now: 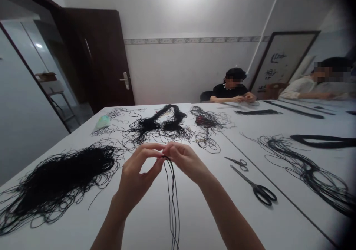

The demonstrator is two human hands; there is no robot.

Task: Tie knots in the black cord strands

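Several thin black cords [172,194] hang down between my hands, over the white table [200,220]. My left hand [140,170] pinches their upper end between thumb and fingertips. Close against it on the right, my right hand [185,159] has its fingers closed on the same cords, its fingertips touching those of my left hand. The exact spot where the cords meet the fingertips is partly hidden by the fingers.
A big black cord heap [69,176] lies left; more black bundles [172,124] lie behind my hands. Small scissors [239,163] and large scissors [257,188] lie right, near loose cords [308,168]. Two people [233,88] sit at the far right. A greenish packet [102,122] lies back left.
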